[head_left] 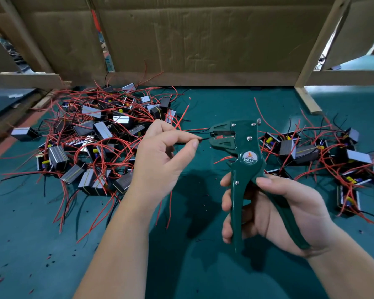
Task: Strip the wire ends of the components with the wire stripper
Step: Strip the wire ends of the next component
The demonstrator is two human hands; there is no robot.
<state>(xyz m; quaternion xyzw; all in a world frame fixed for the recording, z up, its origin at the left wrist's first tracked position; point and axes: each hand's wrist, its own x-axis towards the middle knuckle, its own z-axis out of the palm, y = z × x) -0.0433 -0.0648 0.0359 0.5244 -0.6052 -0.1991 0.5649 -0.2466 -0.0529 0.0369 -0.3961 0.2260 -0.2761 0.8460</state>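
My right hand (pixel 268 210) grips the two handles of a dark green wire stripper (pixel 244 160), held upright with its jaws pointing left. My left hand (pixel 164 156) pinches a thin black wire (pixel 204 138) between thumb and forefinger, and the wire's tip reaches into the stripper's jaws (pixel 221 137). A big pile of small black and silver components with red and black wires (pixel 91 139) lies on the green mat to the left. A smaller group of the same components (pixel 324 152) lies to the right.
A green mat (pixel 192 266) covers the table, dotted with small red and black insulation bits. A cardboard wall (pixel 203 39) stands behind, with wooden strips (pixel 307 100) at the sides.
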